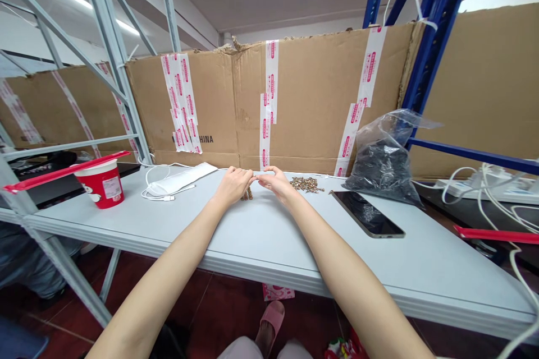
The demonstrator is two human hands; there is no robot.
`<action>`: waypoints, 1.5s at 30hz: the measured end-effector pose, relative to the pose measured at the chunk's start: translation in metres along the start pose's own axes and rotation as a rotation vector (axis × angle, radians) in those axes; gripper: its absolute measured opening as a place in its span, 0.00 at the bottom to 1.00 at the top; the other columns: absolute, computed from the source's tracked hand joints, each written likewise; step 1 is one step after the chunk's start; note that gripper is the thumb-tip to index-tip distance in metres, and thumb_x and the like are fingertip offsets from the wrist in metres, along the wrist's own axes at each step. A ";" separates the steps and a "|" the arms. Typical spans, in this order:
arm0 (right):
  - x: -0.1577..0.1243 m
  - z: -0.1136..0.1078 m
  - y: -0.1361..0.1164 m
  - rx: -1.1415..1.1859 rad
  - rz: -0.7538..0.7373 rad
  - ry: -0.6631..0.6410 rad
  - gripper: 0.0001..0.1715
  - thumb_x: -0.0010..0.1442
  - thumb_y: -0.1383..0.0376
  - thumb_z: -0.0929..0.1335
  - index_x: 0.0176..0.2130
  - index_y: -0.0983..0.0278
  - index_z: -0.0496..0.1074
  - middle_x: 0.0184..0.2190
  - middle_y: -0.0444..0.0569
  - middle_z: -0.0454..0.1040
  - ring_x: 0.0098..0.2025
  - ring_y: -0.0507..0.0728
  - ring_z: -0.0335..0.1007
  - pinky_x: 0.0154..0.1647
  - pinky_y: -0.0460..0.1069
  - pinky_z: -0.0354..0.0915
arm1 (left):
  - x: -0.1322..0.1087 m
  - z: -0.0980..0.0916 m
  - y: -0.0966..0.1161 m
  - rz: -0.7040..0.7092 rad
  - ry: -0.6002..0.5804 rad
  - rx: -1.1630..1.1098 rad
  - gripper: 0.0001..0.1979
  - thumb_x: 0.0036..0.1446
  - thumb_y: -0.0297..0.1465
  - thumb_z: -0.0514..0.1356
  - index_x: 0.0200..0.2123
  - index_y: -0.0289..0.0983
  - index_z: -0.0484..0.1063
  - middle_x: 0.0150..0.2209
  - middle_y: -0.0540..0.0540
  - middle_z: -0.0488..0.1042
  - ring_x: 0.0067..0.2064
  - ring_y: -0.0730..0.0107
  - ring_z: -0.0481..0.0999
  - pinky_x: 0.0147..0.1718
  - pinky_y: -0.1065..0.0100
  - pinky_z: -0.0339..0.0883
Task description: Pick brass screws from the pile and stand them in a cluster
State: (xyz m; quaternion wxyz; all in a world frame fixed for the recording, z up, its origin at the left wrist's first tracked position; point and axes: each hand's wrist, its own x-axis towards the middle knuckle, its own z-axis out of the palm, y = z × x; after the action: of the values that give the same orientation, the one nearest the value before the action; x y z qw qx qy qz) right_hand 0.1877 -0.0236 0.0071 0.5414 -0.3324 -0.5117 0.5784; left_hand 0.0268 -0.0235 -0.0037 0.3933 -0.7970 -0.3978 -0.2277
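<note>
The left hand (236, 184) and right hand (277, 184) come together, fingers bent (whether either grips something, I cannot tell), near a loose pile of small brass-coloured pieces (306, 184).

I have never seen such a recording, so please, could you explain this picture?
There is no machine, only a person's two bare hands. The picture comes from a camera worn on the head, looking forward and down. The left hand and right hand meet over a pale table; anything between them is too small to tell. A few small brownish pieces lie by the left hand, and a pile of similar ones beside the right hand. Farther right are a phone and a clear bag of something black; at left stands a red cup.
</note>
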 end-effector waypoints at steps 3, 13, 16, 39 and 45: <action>0.001 -0.002 0.001 -0.004 0.009 0.005 0.26 0.33 0.68 0.73 0.32 0.61 0.58 0.19 0.38 0.69 0.25 0.48 0.67 0.36 0.47 0.63 | -0.001 0.002 -0.002 0.020 -0.006 -0.038 0.14 0.63 0.36 0.42 0.38 0.35 0.62 0.29 0.46 0.71 0.33 0.67 0.69 0.33 0.66 0.51; -0.001 -0.003 0.001 -0.020 0.014 -0.036 0.26 0.35 0.68 0.73 0.33 0.60 0.58 0.20 0.39 0.70 0.26 0.49 0.68 0.37 0.47 0.63 | -0.001 0.000 -0.002 0.034 -0.029 -0.009 0.17 0.64 0.36 0.40 0.31 0.36 0.64 0.26 0.47 0.70 0.28 0.69 0.68 0.32 0.66 0.50; 0.001 -0.003 0.002 -0.012 0.010 -0.011 0.26 0.35 0.69 0.73 0.32 0.60 0.58 0.20 0.39 0.70 0.26 0.49 0.68 0.36 0.47 0.63 | -0.001 0.001 -0.002 0.001 -0.029 -0.048 0.20 0.64 0.37 0.39 0.30 0.36 0.64 0.25 0.47 0.70 0.27 0.70 0.67 0.32 0.66 0.50; 0.005 -0.006 0.005 -0.104 0.031 0.117 0.19 0.41 0.71 0.70 0.33 0.61 0.60 0.21 0.41 0.72 0.26 0.50 0.69 0.34 0.46 0.62 | -0.005 0.022 -0.004 -0.121 0.082 -0.407 0.12 0.60 0.33 0.50 0.38 0.38 0.72 0.33 0.46 0.75 0.34 0.72 0.73 0.33 0.72 0.63; 0.003 -0.004 0.005 -0.141 0.030 0.109 0.19 0.41 0.70 0.71 0.33 0.61 0.60 0.22 0.41 0.73 0.27 0.51 0.69 0.34 0.46 0.61 | -0.005 0.016 -0.005 -0.116 0.061 -0.418 0.12 0.60 0.29 0.48 0.38 0.38 0.71 0.32 0.47 0.74 0.34 0.72 0.73 0.33 0.72 0.63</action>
State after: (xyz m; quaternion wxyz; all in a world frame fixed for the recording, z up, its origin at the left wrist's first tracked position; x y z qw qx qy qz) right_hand 0.1892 -0.0196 0.0015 0.5347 -0.4085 -0.5160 0.5301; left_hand 0.0207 -0.0110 -0.0143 0.2177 -0.8297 -0.3750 -0.3515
